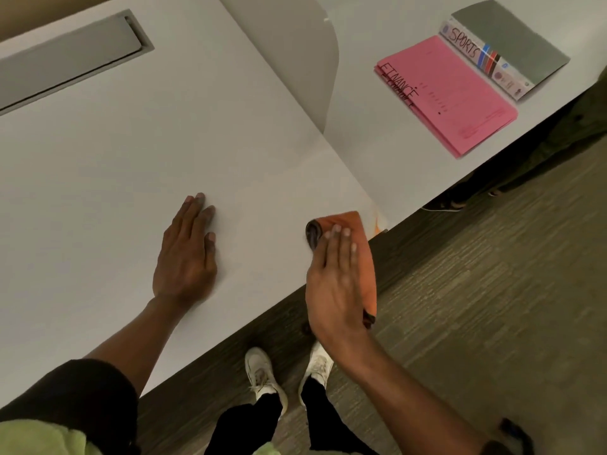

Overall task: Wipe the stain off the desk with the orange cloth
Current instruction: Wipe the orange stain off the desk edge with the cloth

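The orange cloth (356, 229) lies folded near the front right corner of the white desk (131, 159), partly hanging past the edge. My right hand (335, 284) presses flat on top of the cloth, fingers together. An orange stain (377, 226) shows on the desk right beside the cloth, at the corner by the seam. My left hand (187, 254) rests flat on the bare desk, well left of the cloth, holding nothing.
A grey cable hatch (75, 57) sits in the desk at far left. On the neighbouring desk at right lie pink papers (450, 93) marked FINANCE and a SPORTS folder (499, 50). A divider panel (295, 54) stands between the desks. Dark carpet (476, 290) lies below.
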### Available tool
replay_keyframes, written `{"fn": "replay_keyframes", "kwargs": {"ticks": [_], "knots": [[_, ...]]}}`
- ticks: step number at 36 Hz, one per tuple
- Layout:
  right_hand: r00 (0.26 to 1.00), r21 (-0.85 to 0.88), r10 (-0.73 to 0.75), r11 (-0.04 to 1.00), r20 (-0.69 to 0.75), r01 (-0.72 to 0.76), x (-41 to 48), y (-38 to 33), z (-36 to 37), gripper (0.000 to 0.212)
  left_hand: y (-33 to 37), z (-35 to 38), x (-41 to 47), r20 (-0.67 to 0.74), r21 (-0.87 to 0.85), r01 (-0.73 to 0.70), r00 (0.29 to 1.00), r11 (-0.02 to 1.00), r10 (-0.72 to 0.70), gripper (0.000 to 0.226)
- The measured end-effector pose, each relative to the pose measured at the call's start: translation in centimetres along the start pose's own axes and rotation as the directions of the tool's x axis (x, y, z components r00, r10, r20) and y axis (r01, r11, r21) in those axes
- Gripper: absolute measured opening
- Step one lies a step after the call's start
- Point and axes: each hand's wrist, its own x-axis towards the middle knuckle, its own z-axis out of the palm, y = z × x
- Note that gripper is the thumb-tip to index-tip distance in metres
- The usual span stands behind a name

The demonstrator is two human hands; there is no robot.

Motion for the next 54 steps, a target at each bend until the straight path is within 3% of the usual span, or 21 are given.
{"fn": "replay_keyframes", "kwargs": {"ticks": [11, 16, 20, 25, 30, 34, 37, 39, 45, 51, 54], "knots": [[0.994, 0.002, 0.072, 0.997, -0.086, -0.072, 9.5, 5.2, -1.7, 0.066, 0.0, 0.2, 0.1, -0.018, 0.019, -0.012, 1.000, 1.000, 0.012, 0.056], [0.992, 0.104, 0.027, 0.994, -0.124, -0.014, 2.4, 3.4, 0.0, 0.074, 0.1, 0.1, 0.0, -0.019, 0.013, -0.002, 1.000, 1.000, 0.002, 0.056], [0.993, 0.131, -0.116, 0.984, -0.015, 0.117, -2.0, 3.1, -0.6, 0.085, 0.2, 0.2, 0.1, -0.018, 0.011, 0.000, 1.000, 1.000, 0.000, 0.055], [0.996, 0.052, -0.076, 0.995, -0.055, 0.079, 4.0, 6.6, -1.8, 0.082, -0.1, 0.4, 0.2, -0.017, 0.022, -0.003, 1.000, 1.000, 0.004, 0.055], [0.995, 0.113, -0.024, 0.993, -0.093, 0.034, 7.8, 6.6, -2.8, 0.084, -0.1, 0.5, 0.1, -0.020, 0.027, -0.002, 1.000, 1.000, 0.002, 0.055], [0.979, 0.118, -0.177, 0.975, -0.105, 0.189, 2.6, 2.6, -0.6, 0.076, -0.2, 0.5, 0.1, -0.012, 0.029, 0.005, 1.000, 1.000, -0.005, 0.056], [0.937, 0.160, -0.348, 0.924, -0.021, 0.347, -1.8, 0.5, 0.5, 0.072, -0.3, 0.4, 0.1, -0.016, 0.029, 0.005, 1.000, 1.000, -0.005, 0.056], [0.927, 0.123, -0.374, 0.921, 0.012, 0.370, -1.7, 1.1, 0.5, 0.073, -0.3, 0.6, 0.2, -0.014, 0.027, 0.002, 1.000, 1.000, -0.001, 0.056], [0.968, -0.052, -0.249, 0.967, -0.029, 0.248, 7.0, 4.9, -2.1, 0.073, -0.4, 0.6, 0.2, -0.018, 0.022, -0.002, 1.000, 1.000, 0.002, 0.055], [0.986, 0.086, -0.129, 0.987, -0.107, 0.138, 15.7, 3.6, -3.0, 0.069, -0.3, 0.5, 0.2, -0.017, 0.019, 0.000, 1.000, 1.000, 0.000, 0.054], [0.973, 0.054, -0.206, 0.976, -0.105, 0.213, 14.9, 1.3, -2.4, 0.068, -0.2, 0.3, 0.1, -0.014, 0.026, 0.005, 1.000, 1.000, -0.005, 0.054]]}}
